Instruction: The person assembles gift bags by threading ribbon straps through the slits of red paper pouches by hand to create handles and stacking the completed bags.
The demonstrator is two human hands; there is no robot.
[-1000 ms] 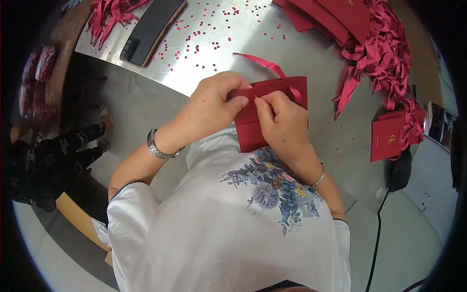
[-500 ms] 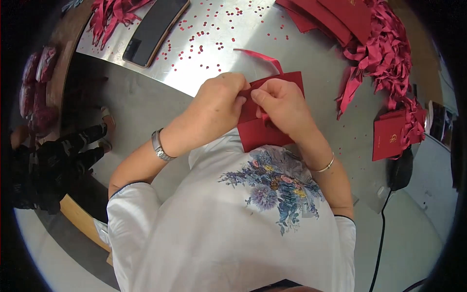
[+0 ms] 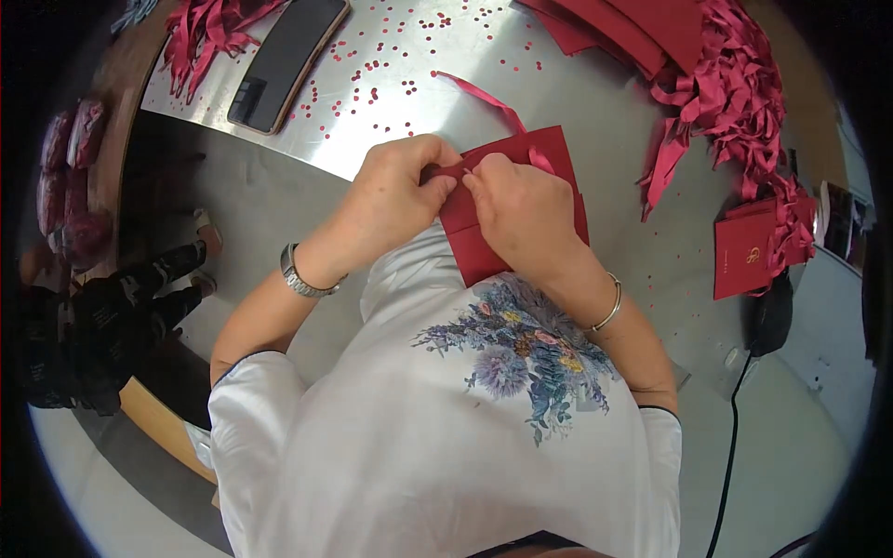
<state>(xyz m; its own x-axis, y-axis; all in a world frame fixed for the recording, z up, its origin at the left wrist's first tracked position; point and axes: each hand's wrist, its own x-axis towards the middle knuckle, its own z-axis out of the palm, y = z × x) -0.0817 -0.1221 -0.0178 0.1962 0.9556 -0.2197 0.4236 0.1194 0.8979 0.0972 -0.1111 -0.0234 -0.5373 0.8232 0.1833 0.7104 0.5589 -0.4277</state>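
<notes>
A folded dark red paper card lies in front of me at the near table edge, against my shirt. My left hand is closed on its upper left edge, thumb and fingers pinching it. Over the middle of the card, my right hand is closed in a pinch, its fingertips meeting those of the left. A red satin ribbon runs from the tabletop across the card's top edge and goes under my right hand. The small end between the right fingertips seems to be ribbon, mostly hidden by the fingers.
Red confetti dots are scattered over the metal table. A phone and loose ribbons lie at far left. Stacked red cards and a ribbon heap are at far right; finished-looking ribboned cards hang nearer.
Both hands have shifted slightly left, and the right fingertips have come up to the left ones. The card has turned slightly, and the ribbon loop below the right hand is now out of sight.
</notes>
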